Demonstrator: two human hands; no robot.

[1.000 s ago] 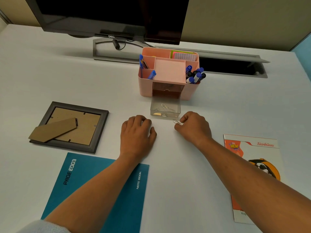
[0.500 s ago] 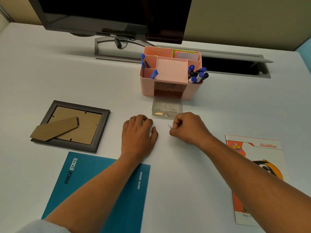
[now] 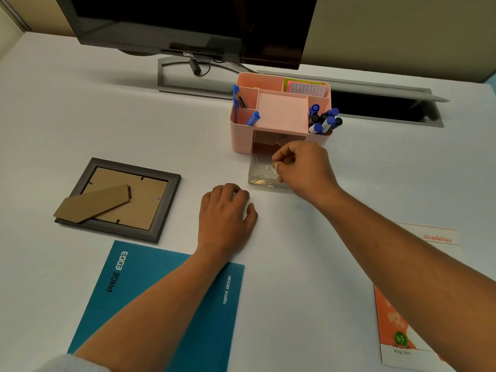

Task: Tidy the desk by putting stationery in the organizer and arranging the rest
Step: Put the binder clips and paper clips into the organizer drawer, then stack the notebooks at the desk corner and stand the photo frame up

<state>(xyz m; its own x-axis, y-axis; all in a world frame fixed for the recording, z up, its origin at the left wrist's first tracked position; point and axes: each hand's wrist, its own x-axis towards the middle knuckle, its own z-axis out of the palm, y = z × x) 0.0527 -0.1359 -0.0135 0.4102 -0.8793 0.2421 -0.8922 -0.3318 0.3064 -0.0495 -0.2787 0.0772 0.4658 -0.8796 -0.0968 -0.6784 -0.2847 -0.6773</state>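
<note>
1. Here we see the right hand (image 3: 300,167) hovering just above the clear drawer (image 3: 259,183). The drawer is pulled out of the pink organizer (image 3: 241,138) and lies on the desk (image 3: 80,116) directly in front of it.
2. The fingers of this hand are curled, and the thumb and fingertips pinch a paper clip (image 3: 271,171) over the drawer. We can make out a few more clips lying on the bottom of the drawer.
3. The left hand (image 3: 226,216) rests on the desk, near the front left corner of the drawer but apart from it. Its fingers are loosely bent downward, and we see nothing held in them.
4. In the organizer, blue and black markers (image 3: 324,120) stand in the front right compartment, leaning to the right. A blue pen (image 3: 252,118) leans in the front left compartment, and coloured note pads (image 3: 306,88) fill the back right compartment.
5. To the left, a dark photo frame (image 3: 161,210) lies face down, with its cardboard stand folded across the back.
6. A teal notebook (image 3: 161,291) lies at the near edge of the desk, partly under the left forearm. An orange booklet (image 3: 394,326) lies on the right, partly hidden by the right forearm.
7. A black monitor (image 3: 188,22) stands behind the organizer.
</note>
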